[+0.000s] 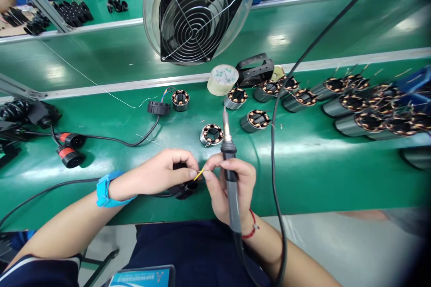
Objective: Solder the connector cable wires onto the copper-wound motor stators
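A soldering iron point(232, 188) lies across my right hand point(218, 188), tip pointing away from me. The thumb and forefinger of that hand also pinch near the end of a short yellow wire point(199, 174). My left hand point(168, 170), with a blue strap at the wrist, is closed at the wire's other side, thumb against forefinger. Below the left fingers sits a black cable part point(184, 190), mostly hidden by the hand. Just beyond my hands stands a motor stator point(211, 135) with copper windings. Whether the iron touches anything cannot be seen; its tip appears in the air.
Several stators point(357, 103) crowd the right side. A fan point(193, 22) hangs overhead. The iron's black cord point(274, 156) crosses the bench. Cable connectors point(71, 156) lie at left, and a black cap point(159, 108) is wired to a stator. Someone sits across the bench.
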Motion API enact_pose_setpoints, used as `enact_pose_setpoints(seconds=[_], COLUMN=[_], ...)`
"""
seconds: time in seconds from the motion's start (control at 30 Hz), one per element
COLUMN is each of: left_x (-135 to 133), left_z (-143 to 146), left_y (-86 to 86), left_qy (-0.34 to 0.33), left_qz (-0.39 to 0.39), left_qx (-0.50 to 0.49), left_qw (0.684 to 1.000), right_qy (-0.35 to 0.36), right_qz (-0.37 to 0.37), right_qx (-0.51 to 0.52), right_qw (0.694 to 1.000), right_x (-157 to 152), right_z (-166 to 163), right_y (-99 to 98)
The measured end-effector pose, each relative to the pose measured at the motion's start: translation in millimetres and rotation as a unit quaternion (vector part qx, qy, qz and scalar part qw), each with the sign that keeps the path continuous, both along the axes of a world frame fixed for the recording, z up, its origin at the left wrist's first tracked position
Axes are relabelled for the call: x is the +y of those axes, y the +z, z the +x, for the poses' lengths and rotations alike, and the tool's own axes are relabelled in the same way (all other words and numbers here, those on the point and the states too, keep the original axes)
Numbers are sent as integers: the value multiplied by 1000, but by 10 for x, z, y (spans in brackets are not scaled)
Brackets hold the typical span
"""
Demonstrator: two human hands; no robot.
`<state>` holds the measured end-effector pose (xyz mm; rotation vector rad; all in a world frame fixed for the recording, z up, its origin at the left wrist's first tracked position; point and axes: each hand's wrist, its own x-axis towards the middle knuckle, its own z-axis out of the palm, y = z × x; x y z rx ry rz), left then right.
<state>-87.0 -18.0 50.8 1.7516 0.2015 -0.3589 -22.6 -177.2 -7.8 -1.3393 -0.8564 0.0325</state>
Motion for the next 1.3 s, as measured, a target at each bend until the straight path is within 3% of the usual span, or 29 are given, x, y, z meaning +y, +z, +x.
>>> enact_pose_setpoints(seconds=[0.1,0.3,0.5,0.7,0.8,0.9,1.07,1.2,1.3], left_x=[-41,-95,-130,-129,-65,79,344,380,340], left_z=[-26,-34,5,47,107,243,531,618,588], left_y=[44,45,-14,-7,21,14,-95,-146,-129], left_qy=[5,19,52,47,54,28,29,46,40], left_qz=[73,121,303,391,394,358,244,224,210], left_qx=[-36,-34,-87,-144,-138,-115,-67,-72,-67], left_qw=[997,992,948,908,907,926,967,971,975], right_qy=[-3,-21,3,-34,-44,-39,-47,-25,-23], right_qz=[8,-23,-44,-60,-59,-66,-164,-242,-247], right_qx=[-3,3,83,111,112,75,-52,-138,-160], right_qw=[1000,1000,996,991,991,994,984,960,955], right_x=[22,70,102,173,202,166,1,-35,41], right_z=[5,31,32,18,13,86,463,672,674], right_y=[6,26,80,137,132,81,67,166,198])
